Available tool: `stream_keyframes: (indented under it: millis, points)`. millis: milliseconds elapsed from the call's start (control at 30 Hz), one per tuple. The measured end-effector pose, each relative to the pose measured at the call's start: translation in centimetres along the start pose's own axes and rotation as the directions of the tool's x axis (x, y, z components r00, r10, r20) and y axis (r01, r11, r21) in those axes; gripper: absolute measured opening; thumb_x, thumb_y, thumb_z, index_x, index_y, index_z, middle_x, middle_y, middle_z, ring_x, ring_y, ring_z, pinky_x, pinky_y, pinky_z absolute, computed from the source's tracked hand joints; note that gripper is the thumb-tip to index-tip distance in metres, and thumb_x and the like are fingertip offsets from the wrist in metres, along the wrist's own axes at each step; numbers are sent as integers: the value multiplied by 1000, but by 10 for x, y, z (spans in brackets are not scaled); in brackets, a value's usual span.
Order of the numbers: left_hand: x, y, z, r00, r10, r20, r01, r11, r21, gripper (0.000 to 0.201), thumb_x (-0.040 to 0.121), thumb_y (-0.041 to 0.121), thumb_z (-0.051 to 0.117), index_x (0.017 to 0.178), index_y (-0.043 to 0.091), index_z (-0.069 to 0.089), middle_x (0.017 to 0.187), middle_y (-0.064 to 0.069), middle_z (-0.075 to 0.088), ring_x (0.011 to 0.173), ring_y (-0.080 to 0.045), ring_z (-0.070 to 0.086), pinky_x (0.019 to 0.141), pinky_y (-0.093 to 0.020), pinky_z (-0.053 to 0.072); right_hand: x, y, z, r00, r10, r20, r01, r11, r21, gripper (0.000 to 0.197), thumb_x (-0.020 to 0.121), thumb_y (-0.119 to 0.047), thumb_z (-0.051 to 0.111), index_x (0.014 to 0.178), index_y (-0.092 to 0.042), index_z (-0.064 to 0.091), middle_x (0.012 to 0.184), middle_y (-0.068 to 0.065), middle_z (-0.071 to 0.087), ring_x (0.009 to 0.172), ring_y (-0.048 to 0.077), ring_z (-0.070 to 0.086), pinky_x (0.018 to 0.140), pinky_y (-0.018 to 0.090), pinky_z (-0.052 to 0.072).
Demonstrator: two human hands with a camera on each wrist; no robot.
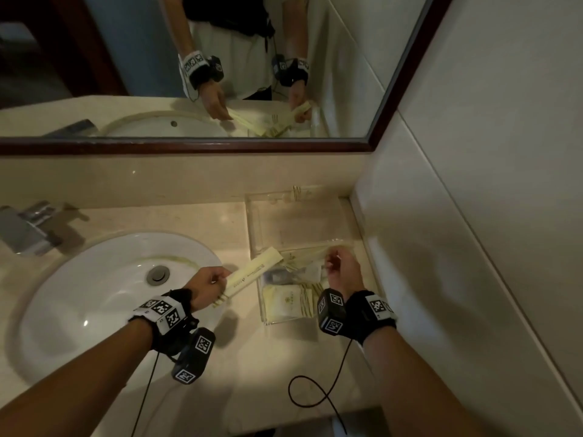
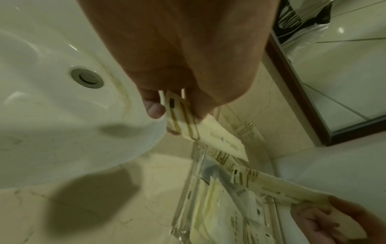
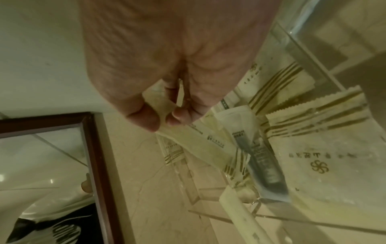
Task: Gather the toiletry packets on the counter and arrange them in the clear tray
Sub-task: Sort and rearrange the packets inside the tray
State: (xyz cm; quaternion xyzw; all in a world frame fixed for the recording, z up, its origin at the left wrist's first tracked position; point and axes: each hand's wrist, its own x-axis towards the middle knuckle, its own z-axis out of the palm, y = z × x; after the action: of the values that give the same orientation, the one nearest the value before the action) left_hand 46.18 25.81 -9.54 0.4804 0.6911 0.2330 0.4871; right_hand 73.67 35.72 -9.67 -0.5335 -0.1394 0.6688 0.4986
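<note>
My left hand (image 1: 224, 278) pinches the near end of a long cream packet (image 1: 256, 272), which slants up and right over the near-left rim of the clear tray (image 1: 253, 234). In the left wrist view the left hand (image 2: 180, 114) grips that long cream packet (image 2: 221, 140) at its gold-striped end. Over the tray, my right hand (image 1: 330, 260) pinches a second long packet (image 1: 307, 251). The right wrist view shows the right hand (image 3: 165, 120) holding this second long packet (image 3: 200, 146) by one end. A square cream packet (image 1: 287, 303) and a tube sachet (image 3: 262, 159) lie in the tray.
The white sink basin (image 1: 94, 294) lies left of the tray, with a chrome faucet (image 1: 30, 227) behind it. A wood-framed mirror (image 1: 189, 146) runs along the back. A tiled wall (image 1: 473, 216) stands close on the right. A black cable (image 1: 315, 394) loops on the counter near the front edge.
</note>
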Motion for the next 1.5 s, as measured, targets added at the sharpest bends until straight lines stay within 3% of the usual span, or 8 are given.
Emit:
stream_keyframes:
  millis: [167, 400, 600, 767, 933, 1167, 1300, 1500]
  points:
    - [1, 4, -3, 1000, -11, -14, 11, 1000, -17, 20, 95, -3, 41, 92, 4, 59, 72, -2, 56, 60, -14, 52, 45, -10, 43, 16, 18, 4, 995, -92, -38, 87, 989, -116, 20, 86, -10, 72, 75, -14, 56, 58, 0, 55, 47, 6, 45, 43, 16, 38]
    - [7, 10, -1, 999, -46, -23, 44, 996, -75, 24, 95, -3, 38, 89, 8, 59, 73, -7, 57, 59, -17, 54, 54, -25, 46, 31, 28, 10, 974, -100, -203, 78, 990, -114, 31, 90, -9, 58, 60, -10, 51, 56, 5, 47, 44, 10, 41, 42, 20, 34]
    - [15, 16, 4, 999, -32, -30, 29, 995, -91, 23, 95, -2, 40, 89, 8, 60, 75, -6, 58, 60, -16, 55, 50, -19, 48, 42, 30, 9, 977, -25, -213, -25, 973, -231, 22, 89, -10, 52, 69, -3, 58, 62, 8, 57, 52, 15, 50, 40, 21, 38]
    - [22, 15, 3, 1000, -11, -21, 9, 997, -74, 26, 94, -2, 41, 86, 13, 60, 74, -4, 58, 61, -16, 56, 57, -26, 48, 56, 30, 8, 980, -29, -197, -20, 970, -242, 14, 93, -12, 57, 85, -1, 59, 72, 10, 65, 54, 13, 61, 49, 20, 49]
    - [26, 16, 3, 1000, -7, -20, 6, 998, -56, 27, 94, -1, 40, 86, 16, 60, 75, -4, 59, 62, -17, 56, 57, -26, 49, 73, 33, 6, 976, -51, -210, -62, 865, -497, 26, 89, -26, 65, 80, -2, 68, 80, 10, 74, 76, 23, 71, 78, 36, 57]
    - [33, 19, 2, 1000, -2, -16, 2, 1000, -26, 22, 95, 0, 40, 92, 10, 60, 78, -6, 60, 65, -17, 56, 57, -24, 48, 70, 34, 14, 956, -142, -256, -10, 859, -512, 43, 83, -12, 74, 118, 3, 53, 108, 15, 65, 82, 27, 72, 60, 24, 59]
    - [36, 20, 3, 1000, 16, 1, -16, 1000, 1, 22, 95, 1, 41, 90, 13, 59, 78, -2, 60, 66, -15, 57, 53, -17, 49, 69, 33, 11, 971, -136, -199, 3, 834, -552, 31, 86, -11, 72, 103, 11, 60, 96, 20, 70, 78, 26, 74, 61, 24, 60]
    - [38, 21, 8, 999, 31, 6, -31, 999, 11, 25, 95, 2, 42, 86, 18, 59, 75, 1, 59, 64, -11, 57, 49, -11, 46, 64, 33, 11, 964, -210, -160, 56, 755, -653, 18, 90, -14, 67, 92, 4, 69, 79, 8, 73, 57, 0, 63, 52, 9, 51]
